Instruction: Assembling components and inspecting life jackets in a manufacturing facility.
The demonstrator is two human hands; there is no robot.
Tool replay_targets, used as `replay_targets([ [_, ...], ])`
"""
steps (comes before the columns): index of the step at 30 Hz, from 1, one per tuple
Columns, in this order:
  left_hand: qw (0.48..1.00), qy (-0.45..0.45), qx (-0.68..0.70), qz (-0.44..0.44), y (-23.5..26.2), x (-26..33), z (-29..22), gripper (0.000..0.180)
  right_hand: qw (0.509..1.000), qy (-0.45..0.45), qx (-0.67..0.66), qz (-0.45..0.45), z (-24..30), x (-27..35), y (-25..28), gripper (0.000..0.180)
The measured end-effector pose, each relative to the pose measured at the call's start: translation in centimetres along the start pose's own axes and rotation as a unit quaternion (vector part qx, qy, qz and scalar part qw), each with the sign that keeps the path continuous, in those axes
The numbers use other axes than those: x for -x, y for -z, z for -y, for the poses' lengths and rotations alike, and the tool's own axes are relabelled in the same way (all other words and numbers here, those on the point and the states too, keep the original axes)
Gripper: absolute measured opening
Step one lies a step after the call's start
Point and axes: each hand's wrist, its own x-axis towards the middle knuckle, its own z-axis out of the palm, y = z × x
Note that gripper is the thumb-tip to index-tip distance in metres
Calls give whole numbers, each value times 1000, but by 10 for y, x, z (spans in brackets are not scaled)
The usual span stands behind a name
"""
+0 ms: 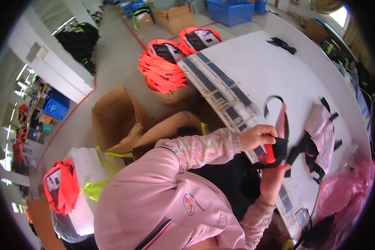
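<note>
A black and neon-orange strap piece (281, 146) is held up over the near edge of the white table, with one strap end curving away across the tabletop. My left hand (258, 138) pinches its upper part between thumb and fingers. At its lower edge is my right hand (275, 178), thumb against the black fabric and the other fingers mostly hidden. Just right of the hands, a pinkish-grey fabric panel (321, 129) with black straps lies on the table.
Neon-orange bags (162, 68) are stacked beyond the white table (254, 62). Open cardboard boxes (116, 116) stand left of my arms. Another orange bag (61, 187) rests on a white stack. Pink plastic wrap (346, 189) bunches at the table's right, and a black scrap (282, 45) lies farther off.
</note>
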Motion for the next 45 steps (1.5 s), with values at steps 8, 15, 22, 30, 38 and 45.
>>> replay_targets([
  [8, 871, -227, -427, -84, 20, -14, -10, 19, 919, 213, 299, -145, -21, -14, 11, 65],
  [15, 925, 170, -330, 85, 24, -12, 33, 22, 826, 241, 489, -144, -10, 3, -15, 67],
  [22, 978, 190, -90, -3, 14, -17, 45, 18, 777, 255, 561, -125, -11, 2, -12, 65],
  [30, 960, 280, 12, 17, 29, -26, 45, 14, 727, 199, 655, -53, -5, -11, -14, 63],
  [38, 852, -57, -493, -169, 52, -63, 15, 19, 812, 118, 569, -55, -32, -33, -12, 40],
  [45, 788, -104, -538, -282, 150, -102, -24, 28, 881, 39, 471, -10, -11, -10, -68, 40],
])
